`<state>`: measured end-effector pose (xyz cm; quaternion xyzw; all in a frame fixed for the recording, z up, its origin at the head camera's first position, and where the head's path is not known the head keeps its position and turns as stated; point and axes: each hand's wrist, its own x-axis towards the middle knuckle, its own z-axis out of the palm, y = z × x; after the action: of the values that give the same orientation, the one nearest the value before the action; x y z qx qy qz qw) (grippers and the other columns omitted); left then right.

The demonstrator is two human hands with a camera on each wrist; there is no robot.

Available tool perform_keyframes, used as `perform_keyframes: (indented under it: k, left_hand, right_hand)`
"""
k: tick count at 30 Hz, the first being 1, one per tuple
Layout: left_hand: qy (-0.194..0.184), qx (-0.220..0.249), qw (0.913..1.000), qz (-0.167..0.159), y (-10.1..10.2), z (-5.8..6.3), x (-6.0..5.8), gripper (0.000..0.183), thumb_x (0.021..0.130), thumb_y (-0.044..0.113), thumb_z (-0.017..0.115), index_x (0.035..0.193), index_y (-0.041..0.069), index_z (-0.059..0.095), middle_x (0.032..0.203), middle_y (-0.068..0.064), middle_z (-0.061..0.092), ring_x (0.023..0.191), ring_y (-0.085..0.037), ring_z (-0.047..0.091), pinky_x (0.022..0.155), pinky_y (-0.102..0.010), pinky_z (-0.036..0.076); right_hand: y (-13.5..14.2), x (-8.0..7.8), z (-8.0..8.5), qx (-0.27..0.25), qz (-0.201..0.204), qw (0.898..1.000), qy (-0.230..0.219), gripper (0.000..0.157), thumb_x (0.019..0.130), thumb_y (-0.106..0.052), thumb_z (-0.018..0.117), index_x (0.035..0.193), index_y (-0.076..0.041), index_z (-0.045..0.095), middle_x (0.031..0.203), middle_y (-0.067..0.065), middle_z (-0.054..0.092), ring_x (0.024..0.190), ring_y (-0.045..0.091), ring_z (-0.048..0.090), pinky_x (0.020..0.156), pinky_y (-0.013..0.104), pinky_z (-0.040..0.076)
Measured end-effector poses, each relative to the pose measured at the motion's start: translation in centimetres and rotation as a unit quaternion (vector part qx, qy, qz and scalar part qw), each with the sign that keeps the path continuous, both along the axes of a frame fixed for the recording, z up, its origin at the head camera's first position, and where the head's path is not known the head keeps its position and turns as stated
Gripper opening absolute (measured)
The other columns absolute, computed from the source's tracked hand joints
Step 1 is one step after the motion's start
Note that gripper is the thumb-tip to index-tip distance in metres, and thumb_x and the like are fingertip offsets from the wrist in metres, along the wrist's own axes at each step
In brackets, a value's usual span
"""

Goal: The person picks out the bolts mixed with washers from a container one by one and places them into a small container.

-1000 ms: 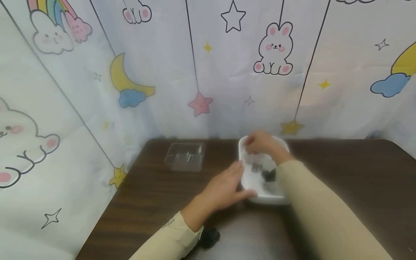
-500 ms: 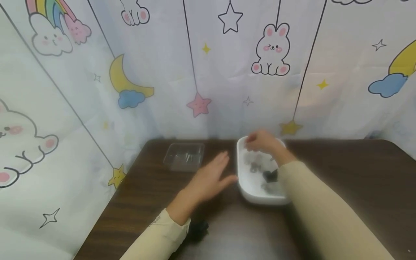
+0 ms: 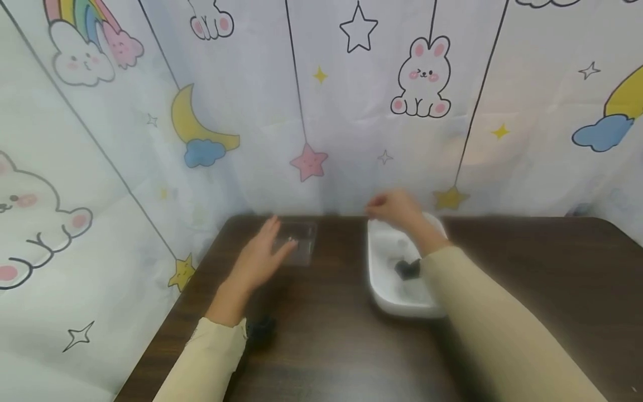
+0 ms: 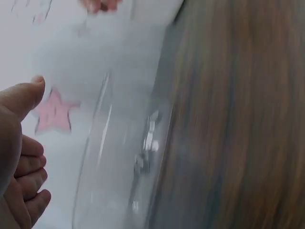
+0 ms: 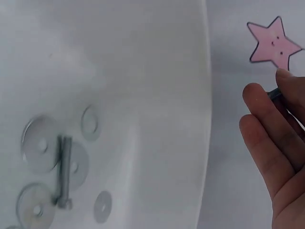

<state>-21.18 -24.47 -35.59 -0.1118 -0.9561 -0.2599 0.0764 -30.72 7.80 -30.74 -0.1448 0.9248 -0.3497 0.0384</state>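
Swung leftward from near the white, rounded plastic tub (image 3: 409, 310), the person's bare left hand (image 3: 256, 259) now reaches to the clear, rectangular plastic box (image 3: 305, 254), while the bare right hand (image 3: 399, 215) has risen to the tub's far left corner. Nearest lies the dark brown, wood-grained table (image 3: 326, 335), with cream sleeves (image 3: 196, 357) stretched over it. Farther on, the left hand holds nothing, its thumb standing off from the fingers; it hides part of the box, and I can't tell whether it touches. Small shiny pieces (image 4: 151, 131) sit in there, too blurred to name. Thumb and fingers of the right hand pinch a dark grey, threaded metal bolt (image 5: 274, 94) (only a bit of it peeps out). Inside the tub lie flat, round metal washers (image 5: 32, 155) and a long grey metal bolt (image 5: 65, 176) among them. Behind hangs a white, cartoon-printed curtain (image 3: 261, 178). I'd worry about that pinch: a fingertip rolling on so small a piece could drop it onto the bare table between the containers. And if the left hand catches the box's thin wall, the box might slide or tip.
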Motion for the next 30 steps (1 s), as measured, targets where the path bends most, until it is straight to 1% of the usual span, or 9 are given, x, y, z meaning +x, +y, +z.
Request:
perform_keyframes:
  k: [4, 9, 12, 14, 16, 18, 23, 25, 30]
  left_hand:
    - [-0.020, 0.005, 0.9996, 0.021, -2.3, -0.6, -0.7, 0.078, 0.099, 0.053, 0.050, 0.155, 0.005, 0.026, 0.165, -0.009, 0.014, 0.151, -0.032, 0.019, 0.121, -0.054, 0.020]
    - [-0.046, 0.003, 0.9987, 0.022, -3.8, -1.4, -1.1, 0.078, 0.099, 0.052, 0.050, 0.156, 0.004, 0.024, 0.165, -0.015, 0.013, 0.149, -0.039, 0.018, 0.120, -0.058, 0.018]
    - [-0.061, 0.004, 0.9979, 0.020, -4.3, -1.8, -1.2, 0.078, 0.099, 0.053, 0.049, 0.156, 0.006, 0.023, 0.165, -0.015, 0.013, 0.149, -0.040, 0.018, 0.120, -0.059, 0.017]
    - [-0.070, 0.007, 0.9974, 0.019, -4.6, -2.1, -1.2, 0.080, 0.099, 0.054, 0.048, 0.157, 0.006, 0.021, 0.164, -0.016, 0.014, 0.149, -0.039, 0.019, 0.120, -0.058, 0.017]
    - [-0.071, 0.006, 0.9973, 0.014, -4.8, -2.3, -1.3, 0.081, 0.099, 0.054, 0.047, 0.156, 0.003, 0.021, 0.164, -0.018, 0.016, 0.149, -0.039, 0.020, 0.121, -0.056, 0.017]
    - [-0.070, 0.005, 0.9975, 0.009, -5.0, -2.5, -1.3, 0.083, 0.099, 0.055, 0.047, 0.155, 0.000, 0.020, 0.163, -0.020, 0.018, 0.148, -0.040, 0.020, 0.121, -0.056, 0.018]
    - [-0.064, 0.016, 0.9977, 0.014, -5.4, -2.9, -1.2, 0.086, 0.097, 0.058, 0.049, 0.155, 0.000, 0.022, 0.162, -0.021, 0.021, 0.148, -0.040, 0.023, 0.121, -0.055, 0.020]
    - [-0.061, 0.025, 0.9977, 0.015, -5.4, -3.0, -1.3, 0.087, 0.097, 0.058, 0.050, 0.155, 0.001, 0.022, 0.161, -0.021, 0.022, 0.148, -0.039, 0.023, 0.121, -0.055, 0.020]
    - [-0.056, 0.038, 0.9976, 0.012, -5.3, -3.1, -1.4, 0.088, 0.095, 0.059, 0.052, 0.155, 0.001, 0.024, 0.161, -0.021, 0.024, 0.147, -0.038, 0.025, 0.120, -0.054, 0.021]
  right_hand:
    - [-1.4, 0.2, 0.5, 0.010, 0.001, 1.000, 0.028, 0.028, 0.091, -0.028, 0.070, 0.112, -0.009, 0.072, 0.108, 0.011, 0.073, 0.100, 0.028, 0.067, 0.089, 0.045, 0.055]
    - [-3.6, 0.8, 1.2, 0.008, 0.013, 0.998, 0.060, 0.026, 0.088, -0.028, 0.072, 0.109, -0.011, 0.075, 0.109, 0.009, 0.074, 0.100, 0.027, 0.067, 0.087, 0.042, 0.057]
    - [-5.2, 1.3, 1.5, 0.001, 0.034, 0.997, 0.075, 0.025, 0.088, -0.027, 0.072, 0.107, -0.010, 0.075, 0.109, 0.010, 0.074, 0.099, 0.027, 0.068, 0.088, 0.042, 0.057]
    - [-6.4, 1.7, 1.6, 0.006, 0.052, 0.994, 0.096, 0.023, 0.088, -0.026, 0.072, 0.105, -0.011, 0.076, 0.107, 0.008, 0.075, 0.099, 0.025, 0.068, 0.089, 0.040, 0.057]
    - [-7.7, 2.3, 1.7, 0.008, 0.070, 0.991, 0.110, 0.021, 0.089, -0.025, 0.072, 0.105, -0.011, 0.076, 0.105, 0.007, 0.075, 0.097, 0.023, 0.069, 0.089, 0.039, 0.057]
    - [-8.9, 2.9, 1.7, 0.009, 0.087, 0.989, 0.119, 0.019, 0.089, -0.022, 0.072, 0.104, -0.011, 0.076, 0.102, 0.006, 0.075, 0.093, 0.021, 0.069, 0.086, 0.036, 0.058]
    - [-11.9, 4.0, 1.1, 0.014, 0.126, 0.986, 0.108, 0.013, 0.089, -0.016, 0.072, 0.100, -0.011, 0.076, 0.095, 0.003, 0.075, 0.084, 0.015, 0.068, 0.078, 0.029, 0.059]
    - [-12.8, 4.3, 0.6, 0.012, 0.137, 0.986, 0.093, 0.012, 0.089, -0.014, 0.072, 0.099, -0.010, 0.076, 0.094, 0.004, 0.075, 0.083, 0.015, 0.068, 0.076, 0.027, 0.059]
    - [-14.4, 4.6, -0.7, 0.012, 0.153, 0.985, 0.073, 0.011, 0.088, -0.008, 0.071, 0.098, -0.006, 0.076, 0.093, 0.006, 0.074, 0.081, 0.015, 0.068, 0.073, 0.025, 0.058]
